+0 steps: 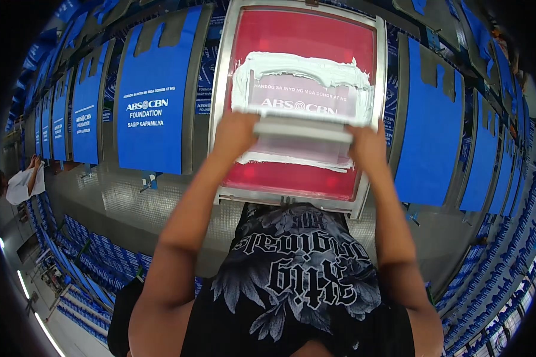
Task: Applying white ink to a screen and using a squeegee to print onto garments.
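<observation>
A long pale squeegee (304, 129) lies crosswise over a framed printing screen (307, 33) straight ahead of me. My left hand (235, 134) is closed round its left end, and my right hand (368, 146) grips its right end; both are slightly blurred. Red covers the screen's outer mesh, inside a silver metal frame (225, 59). Thick white ink (304, 61) is smeared in a band along the far side and down both sides of a pale lettered window. A thinner white streak runs along the near side. What lies beneath the screen is mostly hidden.
Blue plastic bags with white print lie flat on boards in a row, such as one at left (152, 89) and one at right (429, 125). Racks of blue bags (89, 238) fill the background. Another person in a white shirt (27, 183) stands far left.
</observation>
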Available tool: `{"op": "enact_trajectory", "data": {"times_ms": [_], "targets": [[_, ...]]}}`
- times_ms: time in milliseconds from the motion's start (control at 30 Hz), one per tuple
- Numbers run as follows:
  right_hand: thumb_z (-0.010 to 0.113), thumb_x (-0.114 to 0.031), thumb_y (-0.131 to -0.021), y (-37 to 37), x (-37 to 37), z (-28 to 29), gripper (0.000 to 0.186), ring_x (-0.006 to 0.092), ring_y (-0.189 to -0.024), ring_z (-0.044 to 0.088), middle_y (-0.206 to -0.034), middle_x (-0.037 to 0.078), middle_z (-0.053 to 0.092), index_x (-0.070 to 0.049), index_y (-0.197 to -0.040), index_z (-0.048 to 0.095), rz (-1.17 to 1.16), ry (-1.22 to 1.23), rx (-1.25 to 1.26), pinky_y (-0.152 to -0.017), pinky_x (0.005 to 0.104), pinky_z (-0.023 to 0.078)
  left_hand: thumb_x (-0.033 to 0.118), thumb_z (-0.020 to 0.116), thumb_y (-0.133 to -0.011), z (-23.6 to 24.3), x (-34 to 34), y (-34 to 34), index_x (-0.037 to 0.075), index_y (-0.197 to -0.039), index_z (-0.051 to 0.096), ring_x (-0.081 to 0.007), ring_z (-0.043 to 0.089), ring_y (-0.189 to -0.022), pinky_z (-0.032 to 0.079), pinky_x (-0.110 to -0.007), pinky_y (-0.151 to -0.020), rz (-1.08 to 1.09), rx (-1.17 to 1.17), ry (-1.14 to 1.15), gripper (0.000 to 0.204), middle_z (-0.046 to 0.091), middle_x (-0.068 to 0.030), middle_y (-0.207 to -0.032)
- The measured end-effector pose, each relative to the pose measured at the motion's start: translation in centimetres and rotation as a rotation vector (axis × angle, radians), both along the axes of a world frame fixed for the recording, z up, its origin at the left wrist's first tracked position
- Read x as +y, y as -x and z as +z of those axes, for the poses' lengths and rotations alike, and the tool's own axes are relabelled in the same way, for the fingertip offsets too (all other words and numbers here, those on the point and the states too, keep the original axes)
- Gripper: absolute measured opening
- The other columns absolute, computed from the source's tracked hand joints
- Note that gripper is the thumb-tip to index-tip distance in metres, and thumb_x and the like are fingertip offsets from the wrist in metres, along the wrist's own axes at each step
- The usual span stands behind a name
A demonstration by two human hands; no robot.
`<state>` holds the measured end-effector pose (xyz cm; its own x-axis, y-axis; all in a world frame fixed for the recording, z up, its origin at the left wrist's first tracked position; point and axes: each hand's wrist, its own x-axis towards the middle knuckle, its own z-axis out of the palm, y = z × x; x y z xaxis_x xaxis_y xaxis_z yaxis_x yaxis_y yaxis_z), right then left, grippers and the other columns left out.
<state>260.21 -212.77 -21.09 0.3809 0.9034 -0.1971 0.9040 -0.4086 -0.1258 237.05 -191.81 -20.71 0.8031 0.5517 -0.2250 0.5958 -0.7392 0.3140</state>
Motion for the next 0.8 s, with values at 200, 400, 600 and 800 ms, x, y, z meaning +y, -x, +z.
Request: {"op": "enact_trajectory", "data": {"times_ms": [200, 400, 600, 800], "targets": [[0.055, -0.008, -0.068, -7.6, 8.0, 1.5, 0.037, 0.0286, -0.084, 0.064, -0.086, 0.014, 0.067, -0.014, -0.103, 0.065, 0.021, 0.035, -0.042, -0.091, 0.0498, 0.037, 0.036, 0.073, -0.070, 1.3, 8.1, -7.6, 0.011, -0.091, 0.066, -0.0317, 0.064, -0.077, 0.050, -0.042, -0.069, -0.073, -0.044, -0.080, 0.033, 0.066, -0.0142, -0.078], [0.062, -0.002, -0.061, 5.8, -5.4, 3.3, 0.039, 0.0256, -0.088, 0.062, -0.085, 0.010, 0.066, -0.012, -0.098, 0.066, -0.024, -0.005, 0.165, -0.107, 0.0548, 0.021, -0.001, 0.060, -0.063, 0.8, -5.7, 6.2, 0.008, -0.092, 0.067, -0.0339, 0.059, -0.076, 0.046, -0.044, -0.071, -0.100, -0.165, 0.007, 0.030, 0.064, -0.0156, -0.082], [0.058, -0.008, -0.068, -2.3, 2.7, 0.6, 0.035, 0.0249, -0.085, 0.064, -0.086, 0.009, 0.067, -0.016, -0.102, 0.065, 0.004, 0.065, -0.048, -0.105, 0.0560, 0.023, 0.017, 0.070, -0.064, -0.5, 3.0, -2.8, 0.012, -0.085, 0.067, -0.0315, 0.062, -0.076, 0.049, -0.043, -0.072, -0.059, -0.096, -0.070, 0.021, 0.065, -0.0135, -0.077], [0.055, -0.008, -0.064, -9.9, 11.2, 2.2, 0.047, 0.0308, -0.091, 0.063, -0.099, 0.014, 0.066, -0.015, -0.109, 0.065, 0.045, 0.054, 0.087, -0.085, 0.0420, 0.046, 0.032, 0.076, -0.065, 2.3, 9.7, -8.7, 0.012, -0.095, 0.067, -0.0321, 0.063, -0.083, 0.049, -0.042, -0.074, -0.005, -0.036, -0.082, 0.037, 0.067, -0.0130, -0.087]]}}
